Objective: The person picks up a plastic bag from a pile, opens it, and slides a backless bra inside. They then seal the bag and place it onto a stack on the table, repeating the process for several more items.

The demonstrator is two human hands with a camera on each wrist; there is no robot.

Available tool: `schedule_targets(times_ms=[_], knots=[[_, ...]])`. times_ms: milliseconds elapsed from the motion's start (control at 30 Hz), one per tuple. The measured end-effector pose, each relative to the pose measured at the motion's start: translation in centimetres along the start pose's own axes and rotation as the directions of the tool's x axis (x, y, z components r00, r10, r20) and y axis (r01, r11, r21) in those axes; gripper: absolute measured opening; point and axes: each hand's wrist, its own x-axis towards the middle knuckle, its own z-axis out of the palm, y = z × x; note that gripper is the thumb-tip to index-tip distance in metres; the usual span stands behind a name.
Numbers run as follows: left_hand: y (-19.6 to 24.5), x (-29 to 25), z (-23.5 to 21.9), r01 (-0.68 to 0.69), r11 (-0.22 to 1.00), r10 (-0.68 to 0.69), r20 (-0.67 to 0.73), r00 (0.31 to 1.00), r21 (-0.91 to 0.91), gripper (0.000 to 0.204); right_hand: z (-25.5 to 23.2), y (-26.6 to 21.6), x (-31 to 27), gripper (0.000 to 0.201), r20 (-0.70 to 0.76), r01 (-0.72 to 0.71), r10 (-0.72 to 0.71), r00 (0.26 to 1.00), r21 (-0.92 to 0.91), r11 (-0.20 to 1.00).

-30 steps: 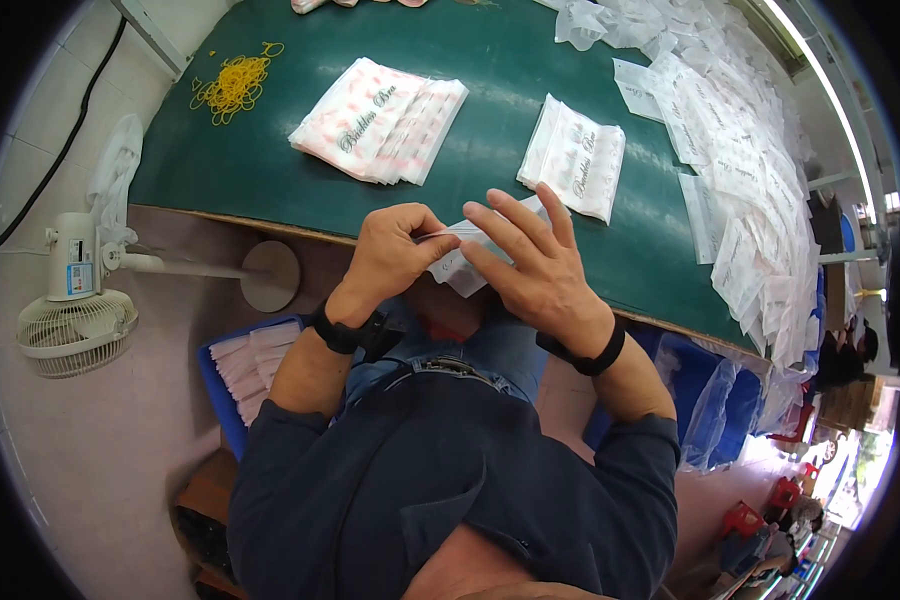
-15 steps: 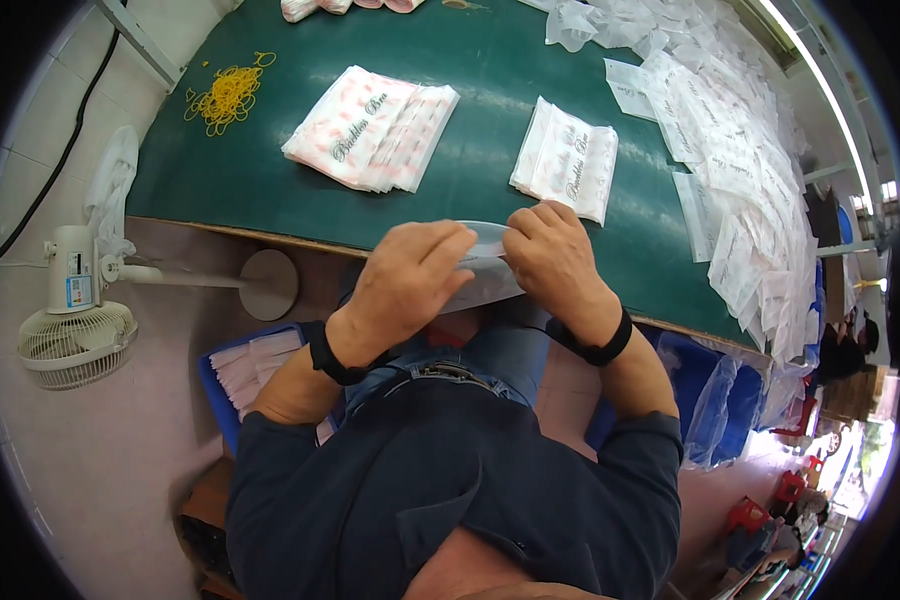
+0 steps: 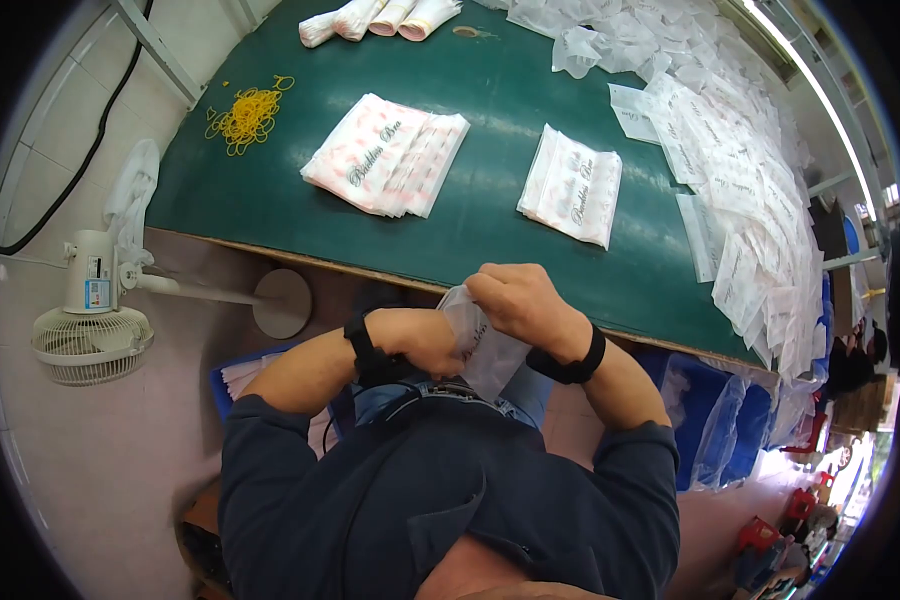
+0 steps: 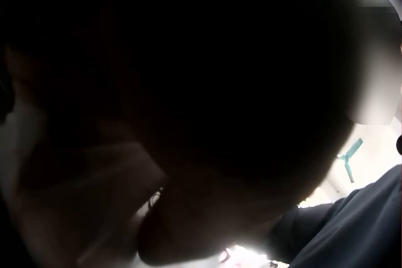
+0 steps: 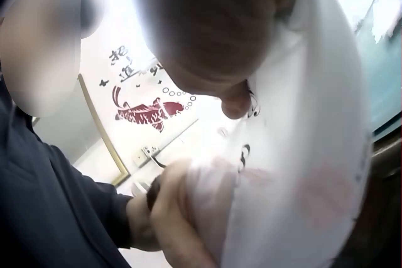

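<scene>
A translucent white printed bag point(image 3: 492, 362) hangs between the hands over the lap, at the table's front edge. My right hand point(image 3: 525, 303) pinches its upper edge with curled fingers. My left hand point(image 3: 428, 338) is at the bag's left side, its fingertips hidden by the film. The right wrist view shows the bag point(image 5: 295, 155) large, my right hand point(image 5: 217, 29) above it and my left hand point(image 5: 176, 214) low, partly seen through the film. The left wrist view is mostly too dark to read.
On the green table point(image 3: 370, 245) lie two printed bag stacks point(image 3: 380, 160) point(image 3: 573, 190), yellow rubber bands point(image 3: 245, 120), rolled bundles point(image 3: 390, 17) and a large heap of loose bags point(image 3: 735, 165). A fan point(image 3: 92, 335) stands left; blue bins point(image 3: 705, 400) stand below.
Both hands have moved down toward the lap. My left hand has turned toward the bag's side, and the bag now hangs upright from my right hand. The head view has shifted.
</scene>
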Motion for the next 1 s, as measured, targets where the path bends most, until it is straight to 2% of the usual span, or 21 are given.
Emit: schedule_targets(times_ms=[100,133,167,200,233,267,300,367,400,433,467,500,533,567,667,733,833,867,933,967,1000], knots=[[-2.8,1.1,0.8,-0.151,0.982,0.154,-0.021,0.988,0.116,0.032,-0.2,0.8,-0.5,0.016,0.003,0.016,-0.016,1.000,0.033,0.999],[-1.8,0.9,0.2,-0.153,0.980,0.158,-0.028,0.987,0.125,0.032,-0.9,1.7,-1.3,0.017,-0.030,-0.088,0.089,0.996,0.058,0.994],[-0.1,-0.3,-0.5,-0.234,0.970,0.243,-0.278,0.929,0.065,0.033,-1.8,2.6,-1.8,0.020,-0.058,-0.177,0.183,0.981,0.093,0.980],[1.5,-1.8,-1.3,-0.320,0.947,0.290,-0.509,0.811,0.030,0.035,-3.6,3.2,-2.8,0.022,-0.054,-0.302,0.308,0.950,0.101,0.948],[2.2,-2.8,-1.9,-0.410,0.912,0.304,-0.707,0.638,0.022,0.036,-6.2,4.0,-4.1,0.025,-0.049,-0.422,0.429,0.902,0.110,0.900],[1.3,-3.6,-3.0,-0.385,0.922,0.252,-0.828,0.500,0.049,0.036,-9.1,5.4,-5.4,0.028,-0.103,-0.481,0.495,0.863,0.138,0.866],[-0.2,-4.8,-4.6,-0.359,0.931,0.198,-0.921,0.337,0.069,0.037,-12.1,8.8,-8.1,0.027,-0.199,-0.575,0.607,0.769,0.198,0.793],[-5.6,-6.1,-8.7,0.155,0.967,0.213,-0.974,-0.072,0.200,0.028,-20.9,14.5,-11.1,0.020,-0.526,-0.604,0.668,0.526,0.321,0.729],[-7.7,-7.0,-10.6,0.391,0.900,0.256,-0.959,-0.117,0.193,0.026,-26.0,19.3,-14.5,0.022,-0.642,-0.591,0.601,0.476,0.273,0.759],[-9.2,-7.8,-12.2,0.604,0.779,0.314,-0.938,-0.144,0.169,0.024,-31.0,23.8,-19.4,0.026,-0.725,-0.777,0.517,0.455,-0.039,0.629],[-10.5,-8.1,-13.0,0.607,0.777,0.315,-0.938,-0.146,0.166,0.024,-32.5,25.2,-21.5,0.034,-0.839,-0.907,0.447,0.310,-0.121,0.403],[-11.7,-8.2,-13.8,0.636,0.766,0.219,-0.968,-0.125,0.091,0.023,-33.2,26.7,-23.7,0.045,-0.929,-0.979,0.317,0.188,-0.149,0.142],[-12.6,-8.3,-14.6,0.664,0.747,0.122,-0.987,-0.107,0.020,0.021,-32.4,26.5,-24.1,0.045,-0.931,-0.978,0.313,0.189,-0.149,0.148],[-13.1,-8.3,-15.2,0.691,0.722,0.021,-0.996,-0.090,-0.047,0.020,-31.1,25.6,-24.2,0.050,-0.892,-0.957,0.401,0.208,-0.101,0.271],[-13.9,-7.9,-15.4,0.688,0.724,0.028,-0.995,-0.099,-0.048,0.017,-24.1,22.4,-22.6,0.051,-0.740,-0.838,0.563,0.369,-0.002,0.546],[-13.9,-7.5,-14.7,0.692,0.721,0.022,-0.996,-0.091,-0.048,0.016,-18.7,18.4,-19.2,0.044,-0.662,-0.798,0.629,0.408,0.076,0.598],[-10.9,-8.0,-13.9,0.598,0.796,0.215,-0.967,-0.136,0.093,0.011,-13.2,13.3,-13.5,0.033,-0.616,-0.676,0.519,0.592,-0.029,0.737],[-9.6,-8.0,-13.6,0.598,0.795,0.219,-0.967,-0.127,0.102,0.011,-12.1,10.7,-10.3,0.031,-0.594,-0.608,0.460,0.660,-0.064,0.791],[-6.4,-7.5,-11.9,0.351,0.899,0.305,-0.950,-0.069,0.263,0.008,-10.2,6.1,-3.9,0.032,-0.549,-0.408,0.206,0.810,-0.275,0.871],[-4.4,-6.9,-11.0,0.347,0.899,0.303,-0.952,-0.052,0.267,0.008,-9.1,4.0,-0.9,0.037,-0.523,-0.345,0.154,0.838,-0.289,0.893],[-2.2,-6.0,-10.1,0.280,0.891,0.367,-0.930,0.015,0.357,0.007,-8.4,1.9,2.1,0.041,-0.448,-0.240,0.037,0.893,-0.407,0.881]])
